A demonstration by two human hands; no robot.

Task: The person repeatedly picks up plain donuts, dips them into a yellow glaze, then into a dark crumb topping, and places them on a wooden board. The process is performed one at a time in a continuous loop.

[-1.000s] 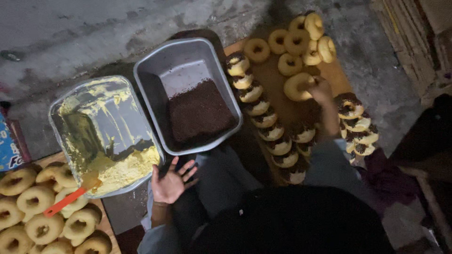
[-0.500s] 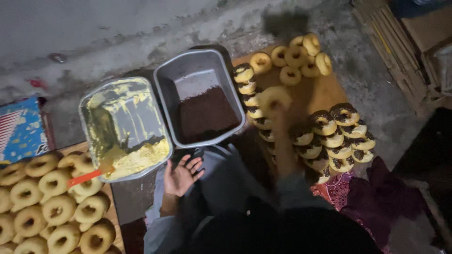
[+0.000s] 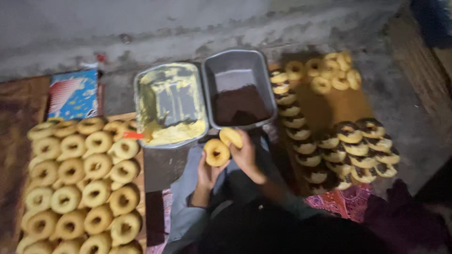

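Just below the two metal pans, held over the lap: two halves of a split doughnut. Left hand (image 3: pixel 208 171) with fingers curled under the ring-shaped half (image 3: pixel 216 152), cut face up and hole showing. Right hand (image 3: pixel 246 153) with fingers closed around the other half (image 3: pixel 231 137), tilted and touching the first at its upper right edge. Straight above the hands, a grey pan (image 3: pixel 238 70) holding dark chocolate sprinkles heaped at its near end. Just beside it on the left, a second pan (image 3: pixel 170 89) smeared with yellow cream, an orange-handled spreader (image 3: pixel 133 135) resting at its near left corner. Far left, a wooden board (image 3: pixel 148 197) crowded with plain doughnuts (image 3: pixel 80 183) in rows. To the right, another board (image 3: pixel 339 106) with a column of filled doughnuts (image 3: pixel 294 120) beside the sprinkle pan, a cluster of sprinkle-edged ones (image 3: pixel 358 150) nearer, and plain ones (image 3: pixel 329 73) at the far end. Blue box (image 3: pixel 73 94) on the floor beyond the left board.
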